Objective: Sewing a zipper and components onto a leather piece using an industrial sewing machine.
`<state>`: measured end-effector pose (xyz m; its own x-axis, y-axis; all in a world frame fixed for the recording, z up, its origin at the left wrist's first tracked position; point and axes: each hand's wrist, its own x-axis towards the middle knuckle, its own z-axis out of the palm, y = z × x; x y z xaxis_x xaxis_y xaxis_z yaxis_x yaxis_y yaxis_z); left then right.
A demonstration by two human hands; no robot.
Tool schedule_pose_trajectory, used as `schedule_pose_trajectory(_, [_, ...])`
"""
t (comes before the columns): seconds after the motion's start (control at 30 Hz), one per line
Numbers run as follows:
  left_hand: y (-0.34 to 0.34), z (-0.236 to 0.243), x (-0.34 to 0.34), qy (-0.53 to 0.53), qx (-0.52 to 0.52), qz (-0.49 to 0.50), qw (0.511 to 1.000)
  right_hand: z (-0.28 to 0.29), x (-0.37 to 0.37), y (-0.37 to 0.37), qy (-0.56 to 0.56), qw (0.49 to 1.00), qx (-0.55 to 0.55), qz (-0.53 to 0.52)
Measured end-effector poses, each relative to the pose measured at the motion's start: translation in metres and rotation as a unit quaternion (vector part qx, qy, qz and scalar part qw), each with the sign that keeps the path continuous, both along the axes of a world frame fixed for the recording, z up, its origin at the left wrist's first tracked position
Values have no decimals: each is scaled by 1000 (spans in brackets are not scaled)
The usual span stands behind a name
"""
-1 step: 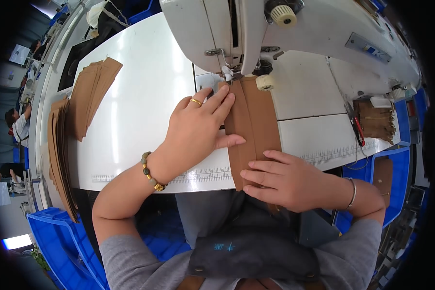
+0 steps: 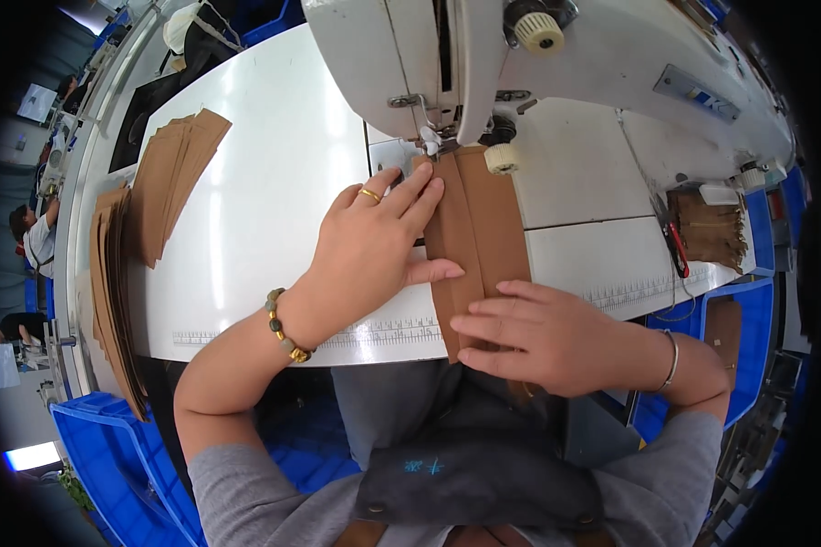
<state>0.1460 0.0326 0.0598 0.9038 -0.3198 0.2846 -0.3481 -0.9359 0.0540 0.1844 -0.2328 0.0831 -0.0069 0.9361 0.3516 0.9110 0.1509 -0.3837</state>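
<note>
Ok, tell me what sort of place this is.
Probably a sewing workshop: a brown strip lies under a sewing machine, with stacked brown pieces at the left and blue bins nearby.

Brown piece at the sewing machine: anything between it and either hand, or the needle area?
Nothing visible: the left hand and right hand rest directly on the brown piece, and its far end reaches the needle area. The red-handled tool lies aside, to the right.

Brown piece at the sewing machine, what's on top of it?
The left hand and right hand touch the brown piece from above. The sewing machine overhangs its far end, partly hiding it. What lies beneath the hands can't be seen.
</note>
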Motion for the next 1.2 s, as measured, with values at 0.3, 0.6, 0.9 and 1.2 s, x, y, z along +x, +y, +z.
schedule_pose_trajectory(0.3, [1,-2,-3,31,-46,6,998,-3,66,44,-266,942,188,-81])
schedule_pose_trajectory(0.6, [0,-5,-7,23,-73,20,997,-44,65,54,-204,964,97,-137])
schedule_pose_trajectory(0.9, [-6,-4,-10,6,-19,16,1000,-42,66,56,-193,967,65,-154])
schedule_pose_trajectory(1.2, [-6,2,-10,61,-27,38,997,-44,69,64,-107,972,92,-186])
